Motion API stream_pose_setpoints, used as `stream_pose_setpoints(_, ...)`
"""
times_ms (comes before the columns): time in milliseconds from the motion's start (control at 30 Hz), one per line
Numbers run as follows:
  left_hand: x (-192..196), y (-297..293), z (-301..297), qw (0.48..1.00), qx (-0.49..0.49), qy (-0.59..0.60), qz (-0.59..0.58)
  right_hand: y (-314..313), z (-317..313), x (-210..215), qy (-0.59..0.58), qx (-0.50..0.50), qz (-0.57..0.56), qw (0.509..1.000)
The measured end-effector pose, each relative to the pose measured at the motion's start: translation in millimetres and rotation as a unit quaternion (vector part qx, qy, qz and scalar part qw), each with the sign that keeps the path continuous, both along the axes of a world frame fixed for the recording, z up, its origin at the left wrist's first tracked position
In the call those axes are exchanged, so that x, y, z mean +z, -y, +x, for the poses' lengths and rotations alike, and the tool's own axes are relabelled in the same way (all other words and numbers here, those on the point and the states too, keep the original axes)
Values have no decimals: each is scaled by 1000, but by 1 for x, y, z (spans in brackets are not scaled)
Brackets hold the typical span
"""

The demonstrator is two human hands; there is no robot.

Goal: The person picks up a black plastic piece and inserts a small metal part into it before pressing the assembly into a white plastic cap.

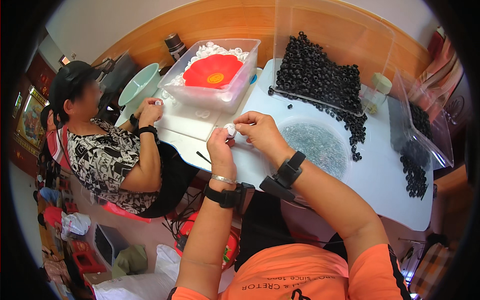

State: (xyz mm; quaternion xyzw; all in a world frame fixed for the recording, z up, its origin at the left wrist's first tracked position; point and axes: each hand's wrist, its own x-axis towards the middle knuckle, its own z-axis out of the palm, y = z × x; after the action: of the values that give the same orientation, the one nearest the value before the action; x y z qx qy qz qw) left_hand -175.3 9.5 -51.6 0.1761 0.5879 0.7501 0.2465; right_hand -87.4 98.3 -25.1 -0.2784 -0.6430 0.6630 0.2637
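My left hand (220, 150) is closed around a small round white plastic piece (230, 128), held just above the table's near edge. From the right, my right hand (262, 132) reaches in with thumb and forefinger pinched against the side of that piece. Whatever may be between those right fingertips is too small to make out. Right of my hands lies a round shallow tray (345, 170) full of tiny clear, shiny bits. Behind the hands stands a translucent tub (220, 100) of similar white pieces, with a red flower-shaped dish (205, 70) on top.
A tipped clear bin (320, 17) spills small black rings (315, 65) over the table; another bin (440, 145) with black rings stands at far right, beyond a lidded jar (377, 92). A co-worker (112, 155) sits at left, near a pale green basin (140, 85) and a thermos (175, 46).
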Motion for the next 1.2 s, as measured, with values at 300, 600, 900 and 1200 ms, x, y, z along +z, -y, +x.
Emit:
stream_pose_setpoints(300,-2,-2,0,1000,11,-9,2,-2,-1,-8,20,25,55,998)
stream_pose_setpoints(600,-6,-8,-5,999,22,-29,-21,-1,-2,-8,23,13,86,996)
stream_pose_setpoints(900,-6,-7,-9,998,9,-42,-50,1,-2,-6,27,3,111,993)
stream_pose_setpoints(1200,-6,-6,-8,998,12,-43,-47,1,-3,-10,24,1,122,992)
